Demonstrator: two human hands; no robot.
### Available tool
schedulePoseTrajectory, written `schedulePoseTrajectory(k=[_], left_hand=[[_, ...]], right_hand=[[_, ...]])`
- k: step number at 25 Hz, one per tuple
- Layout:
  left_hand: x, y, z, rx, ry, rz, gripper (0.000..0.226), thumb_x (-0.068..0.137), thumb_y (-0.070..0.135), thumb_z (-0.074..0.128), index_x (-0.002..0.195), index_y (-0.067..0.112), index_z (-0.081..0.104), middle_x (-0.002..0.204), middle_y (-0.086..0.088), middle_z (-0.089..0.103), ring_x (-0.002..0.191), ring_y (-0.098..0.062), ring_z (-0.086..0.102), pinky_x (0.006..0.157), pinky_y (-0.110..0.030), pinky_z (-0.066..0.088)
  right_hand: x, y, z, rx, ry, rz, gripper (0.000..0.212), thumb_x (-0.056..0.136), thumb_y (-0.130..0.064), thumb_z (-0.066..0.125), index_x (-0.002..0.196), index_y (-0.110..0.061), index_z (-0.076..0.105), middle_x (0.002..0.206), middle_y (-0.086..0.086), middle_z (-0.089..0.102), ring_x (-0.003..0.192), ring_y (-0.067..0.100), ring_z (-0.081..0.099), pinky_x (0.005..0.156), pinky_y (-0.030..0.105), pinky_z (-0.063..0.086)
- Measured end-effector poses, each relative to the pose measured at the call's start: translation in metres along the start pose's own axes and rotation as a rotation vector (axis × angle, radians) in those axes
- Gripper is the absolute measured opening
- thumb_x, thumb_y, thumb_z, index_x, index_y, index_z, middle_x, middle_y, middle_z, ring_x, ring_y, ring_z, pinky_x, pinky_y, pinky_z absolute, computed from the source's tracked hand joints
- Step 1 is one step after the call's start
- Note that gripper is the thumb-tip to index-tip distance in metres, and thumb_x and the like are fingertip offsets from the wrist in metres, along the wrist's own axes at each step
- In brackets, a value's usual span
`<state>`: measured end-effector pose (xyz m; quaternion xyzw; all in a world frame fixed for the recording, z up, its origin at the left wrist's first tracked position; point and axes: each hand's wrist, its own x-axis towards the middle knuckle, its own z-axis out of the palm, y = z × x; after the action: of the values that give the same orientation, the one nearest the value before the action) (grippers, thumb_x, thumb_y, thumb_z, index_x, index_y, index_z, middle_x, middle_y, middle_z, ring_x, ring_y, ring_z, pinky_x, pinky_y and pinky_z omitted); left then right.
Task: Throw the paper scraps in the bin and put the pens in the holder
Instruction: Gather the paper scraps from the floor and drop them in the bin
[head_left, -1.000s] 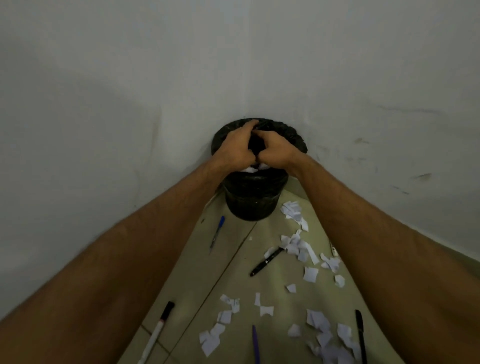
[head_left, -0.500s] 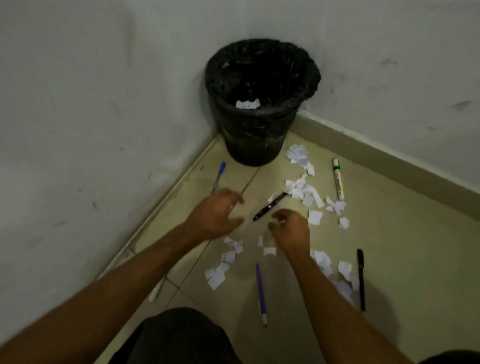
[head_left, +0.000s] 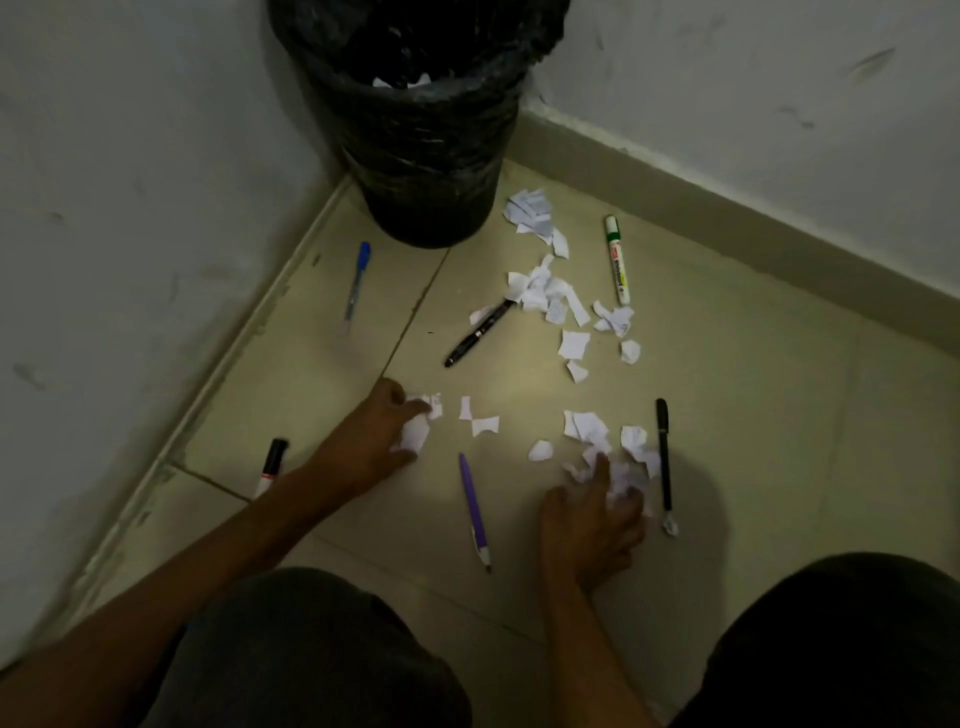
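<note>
A black lined bin (head_left: 426, 150) stands in the floor corner with white scraps inside. White paper scraps (head_left: 543, 291) lie scattered over the tiles. My left hand (head_left: 374, 436) is down on the floor, fingers curled round a clump of scraps (head_left: 415, 434). My right hand (head_left: 592, 514) presses on another pile of scraps (head_left: 623, 478), fingers closing over them. Pens lie around: a blue pen (head_left: 357, 278), a black pen (head_left: 478, 332), a green-capped whiteboard marker (head_left: 617, 260), a purple pen (head_left: 472, 506), a thin black pen (head_left: 663, 452), and a black-capped marker (head_left: 270, 465). No holder is in view.
Two white walls with a beige skirting (head_left: 727, 208) meet behind the bin. My knees in dark cloth (head_left: 311, 649) fill the bottom of the view. Beige floor tiles (head_left: 779, 415) stretch to the right.
My hands left the bin's mouth, dropped to the floor and spread apart. The left now gathers scraps near the wall side, the right gathers the pile by the thin black pen.
</note>
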<state>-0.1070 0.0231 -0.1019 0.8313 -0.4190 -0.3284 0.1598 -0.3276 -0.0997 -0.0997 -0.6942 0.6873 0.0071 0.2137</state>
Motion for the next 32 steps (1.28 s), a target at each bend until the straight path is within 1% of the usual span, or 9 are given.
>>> schedulePoseTrajectory(k=[2, 5, 6, 9, 13, 15, 21, 27, 32], left_hand=[[0.015, 0.007, 0.004, -0.032, 0.053, 0.037, 0.054, 0.079, 0.024, 0.076, 0.13, 0.023, 0.057, 0.122, -0.007, 0.043, 0.099, -0.019, 0.056, 0.081, -0.017, 0.038], [0.028, 0.018, 0.004, -0.012, 0.072, 0.087, 0.059, 0.074, 0.028, 0.08, 0.128, 0.023, 0.057, 0.125, -0.004, 0.043, 0.101, -0.019, 0.056, 0.085, -0.029, 0.049], [0.03, 0.02, 0.002, 0.0, 0.108, 0.109, 0.059, 0.074, 0.031, 0.08, 0.128, 0.024, 0.056, 0.126, -0.003, 0.043, 0.102, -0.019, 0.057, 0.084, -0.031, 0.051], [0.029, 0.022, -0.007, 0.031, 0.199, 0.125, 0.059, 0.075, 0.04, 0.074, 0.128, 0.024, 0.055, 0.126, -0.003, 0.046, 0.104, -0.019, 0.057, 0.081, -0.034, 0.053], [0.024, 0.017, -0.009, 0.063, 0.169, 0.166, 0.055, 0.076, 0.034, 0.075, 0.126, 0.022, 0.057, 0.119, -0.003, 0.05, 0.1, -0.024, 0.061, 0.077, -0.039, 0.055], [0.022, 0.017, -0.007, 0.069, 0.166, 0.165, 0.054, 0.075, 0.03, 0.078, 0.125, 0.021, 0.058, 0.117, -0.003, 0.052, 0.097, -0.024, 0.061, 0.075, -0.04, 0.056], [0.018, 0.019, -0.013, 0.11, 0.176, 0.179, 0.053, 0.076, 0.026, 0.078, 0.125, 0.018, 0.059, 0.118, -0.005, 0.053, 0.097, -0.025, 0.061, 0.075, -0.039, 0.055], [0.022, 0.018, -0.02, 0.115, 0.179, 0.124, 0.052, 0.077, 0.027, 0.078, 0.125, 0.019, 0.058, 0.119, -0.003, 0.052, 0.097, -0.023, 0.059, 0.075, -0.034, 0.05], [0.021, 0.016, -0.014, 0.093, 0.177, 0.15, 0.049, 0.078, 0.024, 0.077, 0.123, 0.015, 0.058, 0.116, -0.006, 0.054, 0.094, -0.026, 0.062, 0.075, -0.038, 0.054]], right_hand=[[0.006, -0.002, 0.01, 0.017, -0.031, -0.166, 0.058, 0.087, -0.018, 0.065, 0.14, -0.035, 0.047, 0.148, 0.013, 0.036, 0.131, 0.038, 0.038, 0.102, 0.05, 0.042], [0.018, -0.024, 0.005, 0.169, -0.065, -0.332, 0.051, 0.088, -0.006, 0.06, 0.132, -0.032, 0.056, 0.144, 0.008, 0.041, 0.129, 0.031, 0.037, 0.102, 0.042, 0.043], [0.017, -0.025, -0.002, 0.195, -0.008, -0.331, 0.051, 0.085, -0.005, 0.061, 0.129, -0.03, 0.059, 0.144, 0.007, 0.044, 0.13, 0.03, 0.038, 0.101, 0.042, 0.043], [0.017, -0.014, -0.019, 0.188, 0.227, -0.111, 0.049, 0.075, -0.006, 0.063, 0.12, -0.025, 0.063, 0.139, 0.006, 0.049, 0.129, 0.032, 0.042, 0.096, 0.051, 0.043], [0.006, 0.01, -0.02, 0.242, 0.254, 0.228, 0.063, 0.067, -0.003, 0.058, 0.126, -0.024, 0.053, 0.143, 0.005, 0.044, 0.13, 0.036, 0.04, 0.097, 0.058, 0.039], [0.006, 0.021, -0.018, 0.286, 0.269, 0.312, 0.067, 0.066, -0.004, 0.057, 0.13, -0.02, 0.048, 0.144, 0.007, 0.043, 0.13, 0.037, 0.041, 0.096, 0.057, 0.037], [0.012, 0.038, -0.012, 0.175, 0.137, 0.377, 0.068, 0.081, -0.008, 0.056, 0.146, -0.019, 0.039, 0.152, 0.007, 0.037, 0.134, 0.036, 0.036, 0.099, 0.056, 0.033], [-0.004, 0.03, -0.003, 0.193, 0.132, 0.232, 0.057, 0.08, -0.004, 0.056, 0.136, -0.011, 0.049, 0.141, 0.013, 0.047, 0.121, 0.037, 0.044, 0.093, 0.049, 0.041], [-0.016, 0.039, 0.003, 0.235, 0.149, 0.178, 0.055, 0.073, 0.001, 0.06, 0.126, -0.008, 0.054, 0.13, 0.016, 0.053, 0.111, 0.038, 0.049, 0.088, 0.043, 0.043]])
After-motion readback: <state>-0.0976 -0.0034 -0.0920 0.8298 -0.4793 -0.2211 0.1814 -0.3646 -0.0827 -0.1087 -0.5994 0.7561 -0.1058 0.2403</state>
